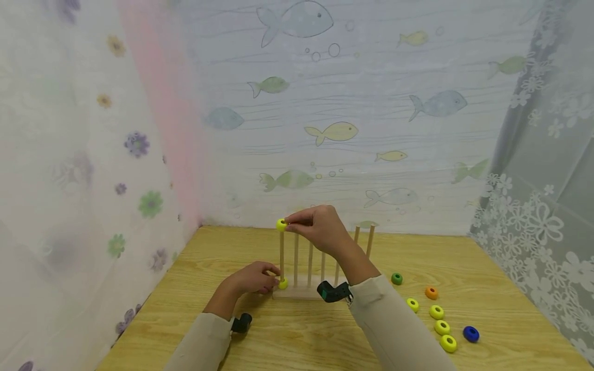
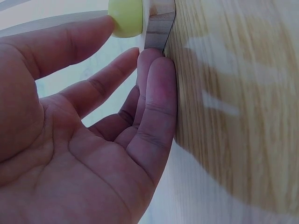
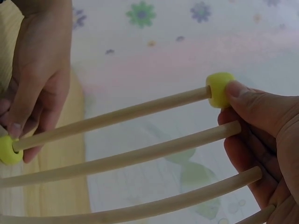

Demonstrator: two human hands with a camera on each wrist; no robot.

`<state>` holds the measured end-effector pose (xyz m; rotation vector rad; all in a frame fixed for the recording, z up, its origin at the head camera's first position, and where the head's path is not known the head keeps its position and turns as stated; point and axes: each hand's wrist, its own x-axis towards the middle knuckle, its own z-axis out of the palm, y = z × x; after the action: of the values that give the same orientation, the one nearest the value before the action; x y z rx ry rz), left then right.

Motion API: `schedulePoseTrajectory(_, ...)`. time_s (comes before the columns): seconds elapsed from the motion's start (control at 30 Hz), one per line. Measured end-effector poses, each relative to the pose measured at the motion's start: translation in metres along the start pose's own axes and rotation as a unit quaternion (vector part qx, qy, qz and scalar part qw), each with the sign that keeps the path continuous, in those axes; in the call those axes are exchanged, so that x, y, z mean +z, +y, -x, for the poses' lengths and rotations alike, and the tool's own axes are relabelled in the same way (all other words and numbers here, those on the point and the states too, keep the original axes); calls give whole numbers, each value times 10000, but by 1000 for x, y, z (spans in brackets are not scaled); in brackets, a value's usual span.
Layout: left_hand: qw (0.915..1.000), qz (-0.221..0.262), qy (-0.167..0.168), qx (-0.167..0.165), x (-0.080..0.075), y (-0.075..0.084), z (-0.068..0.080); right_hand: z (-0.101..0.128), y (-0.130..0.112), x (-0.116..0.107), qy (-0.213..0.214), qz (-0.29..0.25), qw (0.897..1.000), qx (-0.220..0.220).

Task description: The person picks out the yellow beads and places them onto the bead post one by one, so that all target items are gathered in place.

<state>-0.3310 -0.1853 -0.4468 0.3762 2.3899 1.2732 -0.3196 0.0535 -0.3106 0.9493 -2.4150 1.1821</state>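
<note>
"Where's that upper yellow bead (image 1: pixel 280 225)?"

"At the very top of the leftmost rod (image 1: pixel 281 257), with the rod's tip in its hole."

"And who's got it?"

"The right hand (image 1: pixel 320 229), pinching it between thumb and fingers."

"The left hand (image 1: pixel 252 278) isn't gripping anything, is it?"

"Not from here. Its fingers rest loosely bent against the end of the wooden base (image 1: pixel 297 295), and the thumb touches the lower yellow bead (image 1: pixel 283 284), which sits around the foot of that same rod."

"More rods (image 1: pixel 296 260) beside it, I see, all upright in a row."

"And off to the right, loose on the counter (image 1: pixel 287 340), a green bead (image 1: pixel 396 279), an orange bead (image 1: pixel 431 293), a blue bead (image 1: pixel 471 334) and four yellow beads (image 1: pixel 443 327)."

"Behind the counter hangs a fish-printed curtain (image 1: pixel 394 62)."
</note>
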Motion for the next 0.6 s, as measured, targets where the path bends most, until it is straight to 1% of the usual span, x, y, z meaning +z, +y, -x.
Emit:
schedulePoseTrajectory(0.3,10000,43,11,-9,0,2,3,0,1,1,-11,101,9999,-59)
schedulePoseTrajectory(0.6,9997,144,128,-115,2,7,5,0,2,0,-15,204,9998,-56)
